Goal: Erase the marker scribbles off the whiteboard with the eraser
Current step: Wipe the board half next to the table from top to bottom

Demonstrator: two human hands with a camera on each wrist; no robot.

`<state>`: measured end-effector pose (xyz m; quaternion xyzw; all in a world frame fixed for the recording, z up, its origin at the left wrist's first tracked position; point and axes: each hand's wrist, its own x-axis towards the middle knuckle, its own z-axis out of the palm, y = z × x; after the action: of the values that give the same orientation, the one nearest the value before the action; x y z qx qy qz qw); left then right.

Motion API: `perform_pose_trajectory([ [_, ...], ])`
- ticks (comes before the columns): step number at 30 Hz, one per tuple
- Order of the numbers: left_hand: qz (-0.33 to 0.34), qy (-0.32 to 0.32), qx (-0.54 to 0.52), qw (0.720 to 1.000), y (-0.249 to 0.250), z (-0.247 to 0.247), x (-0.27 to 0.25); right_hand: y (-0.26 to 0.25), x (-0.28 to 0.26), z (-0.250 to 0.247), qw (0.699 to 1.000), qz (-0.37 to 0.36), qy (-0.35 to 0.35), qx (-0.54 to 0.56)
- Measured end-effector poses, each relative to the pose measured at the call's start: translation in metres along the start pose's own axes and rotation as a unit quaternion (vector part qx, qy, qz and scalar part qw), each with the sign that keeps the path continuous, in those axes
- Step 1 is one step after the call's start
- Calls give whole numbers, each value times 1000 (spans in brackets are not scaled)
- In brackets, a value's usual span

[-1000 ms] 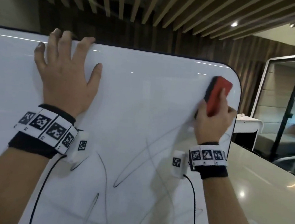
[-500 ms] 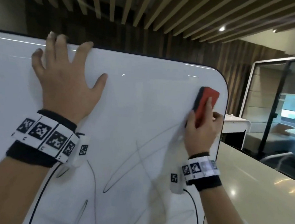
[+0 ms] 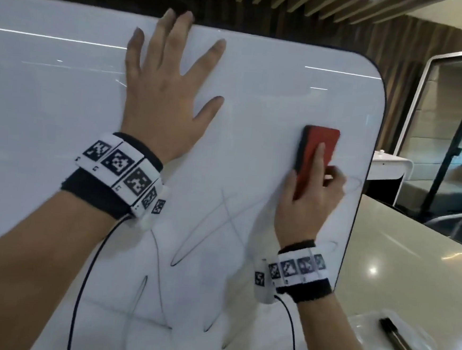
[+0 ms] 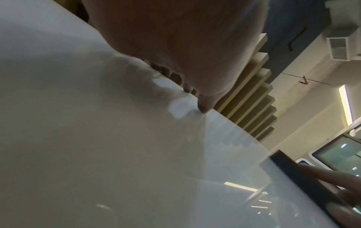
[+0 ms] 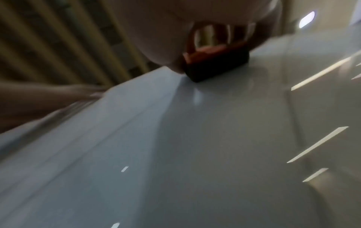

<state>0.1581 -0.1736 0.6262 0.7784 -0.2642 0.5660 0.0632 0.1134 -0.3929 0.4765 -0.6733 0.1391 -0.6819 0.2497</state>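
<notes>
A white whiteboard [image 3: 50, 100] with a dark rim fills most of the head view. Thin black marker scribbles [image 3: 206, 228] loop across its lower middle and right. My left hand [image 3: 164, 95] lies flat on the board near its top edge, fingers spread and straight. My right hand [image 3: 310, 186] grips a red eraser [image 3: 319, 146] with a black felt underside, pressed against the board near the right edge. In the right wrist view the eraser [image 5: 216, 64] sits on the whiteboard [image 5: 195, 154] under my palm. In the left wrist view my left hand [image 4: 203, 106] touches the whiteboard [image 4: 97, 154].
A pale glossy table [image 3: 411, 258] runs along the right of the board. On it, at the lower right, a clear tray [image 3: 364, 329] holds a black marker [image 3: 401, 348]. A glass partition [image 3: 449, 123] and a small white table [image 3: 390, 168] stand behind.
My right hand has slid the eraser down the board from the top right corner toward the scribbles. The left hand stays flat near the top edge while the view has shifted.
</notes>
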Motion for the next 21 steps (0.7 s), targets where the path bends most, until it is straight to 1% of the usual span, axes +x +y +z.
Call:
perform_pose_trajectory([
  [1, 1, 1, -2, 1000, -1, 1, 0, -11, -20, 3, 996, -83, -34, 2],
  [2, 0, 2, -7, 1000, -1, 1, 0, -16, -37, 4, 983, -171, -71, -5],
  [3, -1, 1, -13, 1000, -2, 2, 0, -14, -45, 1, 966, -235, -102, -25],
  [4, -3, 1, -17, 1000, -2, 2, 0, -5, -39, -2, 956, -266, -115, -39],
  [5, -5, 1, -16, 1000, -2, 2, -1, 7, -24, -5, 961, -254, -104, -40],
  [6, -5, 3, -14, 1000, -2, 2, -1, 19, -9, -8, 974, -209, -75, -33],
  [7, -4, 6, -12, 1000, -1, 2, -1, 29, 8, -10, 990, -132, -40, -19],
  [8, -2, 8, -12, 1000, -1, 2, -1, 35, 23, -12, 999, -44, -4, 1],
  [9, -1, 9, -14, 1000, 0, 2, -1, 35, 30, -12, 999, 28, 17, 18],
  [10, -3, 10, -16, 1000, 0, 2, -1, 26, 29, -10, 998, 54, 22, 27],
  [11, -5, 11, -16, 1000, 0, 2, 0, 13, 19, -6, 999, 25, 11, 26],
  [12, -7, 12, -15, 1000, 1, 2, 1, -2, 1, -4, 999, -41, -17, 26],
  [13, -8, 14, -15, 1000, 0, 3, 1, -16, -19, -3, 991, -120, -61, 26],
  [14, -9, 16, -15, 1000, 0, 4, 2, -25, -37, -4, 976, -188, -107, 21],
  [15, -9, 19, -15, 1000, -1, 4, 2, -26, -46, -7, 962, -233, -139, 2],
  [16, -8, 21, -14, 1000, -1, 4, 2, -19, -43, -9, 958, -247, -145, -16],
  [17, -6, 22, -13, 1000, -1, 4, 1, -8, -32, -10, 965, -229, -125, -24],
  [18, -6, 21, -14, 1000, -1, 4, 1, 6, -17, -10, 978, -185, -89, -23],
  [19, -5, 19, -15, 1000, -1, 3, 0, 16, 0, -12, 992, -117, -46, -11],
  [20, -5, 16, -15, 1000, 0, 3, 0, 21, 14, -13, 999, -35, -6, 15],
  [21, -7, 14, -13, 1000, 1, 2, 0, 20, 19, -11, 999, 35, 10, 38],
])
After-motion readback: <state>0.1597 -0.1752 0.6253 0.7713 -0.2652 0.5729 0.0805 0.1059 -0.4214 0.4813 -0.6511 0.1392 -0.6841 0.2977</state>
